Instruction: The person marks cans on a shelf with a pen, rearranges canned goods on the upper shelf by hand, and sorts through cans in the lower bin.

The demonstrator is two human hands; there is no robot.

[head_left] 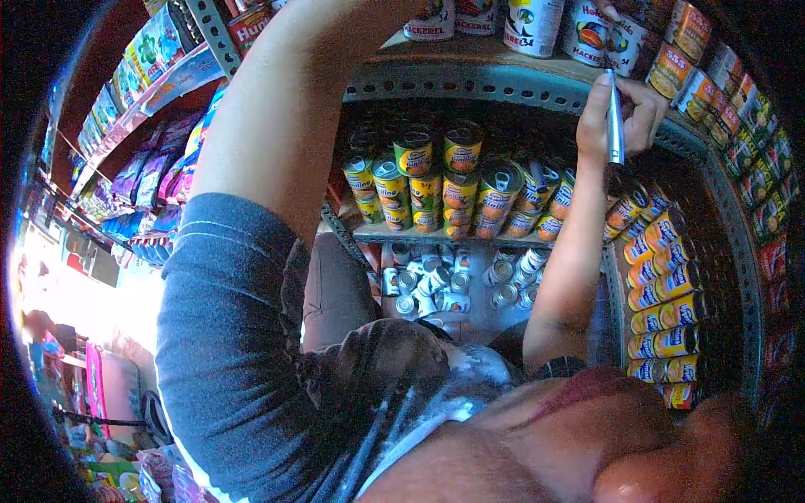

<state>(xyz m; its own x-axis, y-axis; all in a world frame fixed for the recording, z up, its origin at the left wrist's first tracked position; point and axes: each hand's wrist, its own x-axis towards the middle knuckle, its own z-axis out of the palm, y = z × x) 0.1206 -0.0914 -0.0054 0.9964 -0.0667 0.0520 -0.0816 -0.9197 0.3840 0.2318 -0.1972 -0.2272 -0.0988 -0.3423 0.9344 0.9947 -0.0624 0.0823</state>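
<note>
My right hand (637, 117) is closed around a silver marker pen (616, 126). Its upper end meets the lower front of a white mackerel can (627, 46) on the upper shelf. My left arm (293, 92) reaches up across the view and leaves the frame at the top. Of my left hand, only a fingertip (610, 11) shows, against the mackerel cans; the other fingers are hidden. Beside that can stand another mackerel can (587, 33) and a white can (534, 25), some with handwritten numbers.
Below, a metal-edged shelf holds stacked yellow giniling cans (414, 151). Several white cans (432, 281) lie jumbled on a lower surface. Orange-and-yellow cans (662, 285) line the right side, and hanging packets (151, 172) fill racks at left. A perforated metal shelf edge (470, 90) runs under the mackerel cans.
</note>
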